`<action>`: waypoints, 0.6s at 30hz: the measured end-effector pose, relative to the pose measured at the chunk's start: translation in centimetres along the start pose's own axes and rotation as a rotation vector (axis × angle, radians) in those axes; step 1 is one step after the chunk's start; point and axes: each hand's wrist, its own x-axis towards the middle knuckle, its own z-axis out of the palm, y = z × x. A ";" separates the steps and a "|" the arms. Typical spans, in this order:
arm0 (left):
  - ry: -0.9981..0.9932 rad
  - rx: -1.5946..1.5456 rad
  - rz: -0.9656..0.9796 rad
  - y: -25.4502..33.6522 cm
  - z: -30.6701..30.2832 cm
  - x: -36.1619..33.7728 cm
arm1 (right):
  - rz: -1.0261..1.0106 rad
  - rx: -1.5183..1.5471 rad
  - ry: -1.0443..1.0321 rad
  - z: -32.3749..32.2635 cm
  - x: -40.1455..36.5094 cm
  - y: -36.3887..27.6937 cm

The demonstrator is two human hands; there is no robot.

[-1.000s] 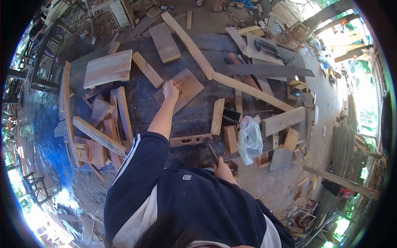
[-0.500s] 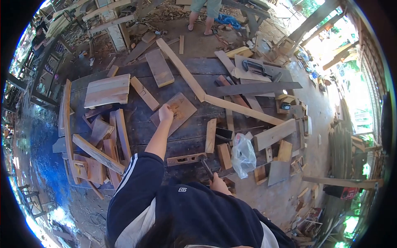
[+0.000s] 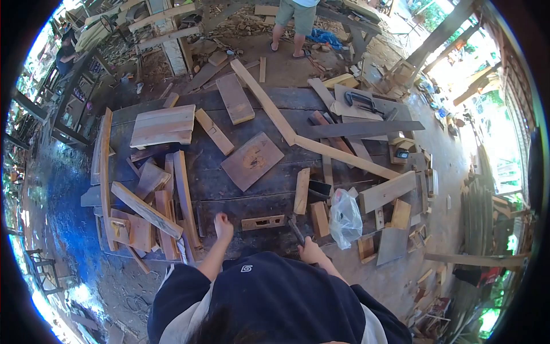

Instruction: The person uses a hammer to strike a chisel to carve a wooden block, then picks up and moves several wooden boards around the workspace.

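My left hand (image 3: 224, 227) hovers over the near edge of the dark workbench (image 3: 229, 200), its fingers curled together; whatever they hold is too small to make out. Just right of it lies a short slotted wooden block (image 3: 248, 224). My right hand (image 3: 311, 250) grips the handle of a hammer (image 3: 296, 230), whose head is close to the block's right end. Beyond the block, a square wooden board (image 3: 243, 178) carries a small brownish pile (image 3: 252, 161) that looks like tiny loose pieces.
Wood offcuts (image 3: 148, 213) are heaped on the left. Two long strips (image 3: 346, 157) meet mid-bench. A clear plastic bag (image 3: 345, 218) sits right of the hammer, and a C-clamp (image 3: 362, 102) lies at the far right. Another person (image 3: 296, 26) stands beyond the bench.
My left hand has left the pile on the square board and come back toward my body, beside the slotted block. My right hand still holds the hammer. The view has shifted slightly.
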 end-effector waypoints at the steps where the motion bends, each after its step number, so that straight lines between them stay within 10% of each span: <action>1: -0.019 0.005 0.031 -0.4 -1.0 -2.2 | -0.001 0.004 0.001 0.1 0.4 0.2; 18: -0.238 -0.086 0.232 -0.1 -4.0 -3.2 | -0.027 0.237 0.213 5.4 -1.3 1.3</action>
